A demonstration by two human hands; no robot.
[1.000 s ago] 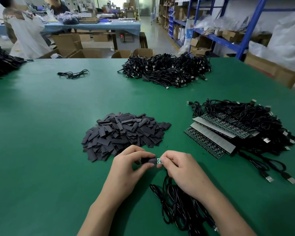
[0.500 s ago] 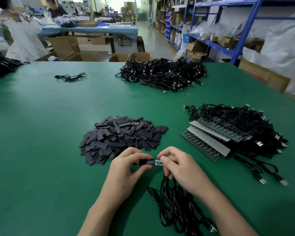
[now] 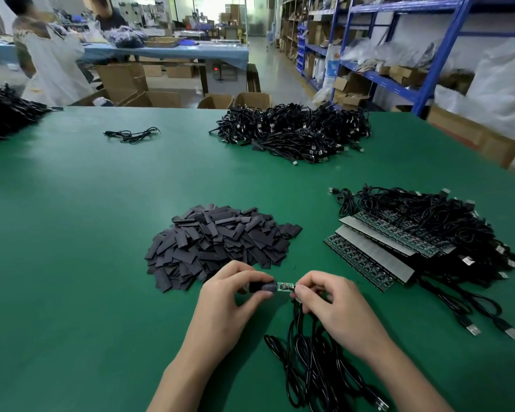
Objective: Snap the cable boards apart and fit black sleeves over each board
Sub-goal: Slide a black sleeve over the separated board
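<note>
My left hand (image 3: 229,295) pinches a black sleeve (image 3: 263,286) between thumb and fingers. My right hand (image 3: 327,301) pinches the cable end of a small green board (image 3: 284,286). The sleeve's mouth meets the board's left end; most of the board shows bare between my hands. The board's black cable (image 3: 306,367) lies coiled on the green table under my right wrist. A heap of loose black sleeves (image 3: 220,245) lies just beyond my hands. At the right sit joined board panels (image 3: 369,257) with their cables (image 3: 428,224) piled behind.
A big pile of black cables (image 3: 295,132) lies at the far middle of the green table (image 3: 72,263), a single cable (image 3: 131,135) at far left, another heap (image 3: 3,114) at the left edge. People, boxes and blue shelving (image 3: 428,55) stand beyond the table.
The view has tilted down a little, so everything sits higher in the frame. My hands stay together; more of the green board shows between them now.
</note>
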